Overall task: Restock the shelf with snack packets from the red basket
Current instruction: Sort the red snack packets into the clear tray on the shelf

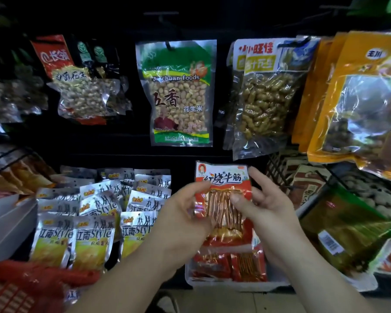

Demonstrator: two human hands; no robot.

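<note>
Red basket (11,288) was cut off at the frame corner, down-left of the grip. A red beef-tendon packet (221,177) was held upright, pinched between left hand (181,211) and right hand (264,199), its sides covered by fingers. Directly beneath, a white tray (235,284) of like packets was recorded. Silver packets (93,233) crowded leftward. A dark gap was noted above.

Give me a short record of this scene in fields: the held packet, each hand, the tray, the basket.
red packet: upright, held above the white tray
left hand: grips its left edge
right hand: holds its right side, thumb on front
white tray: contains similar packets
red basket: lower left corner, near the silver packets
</note>
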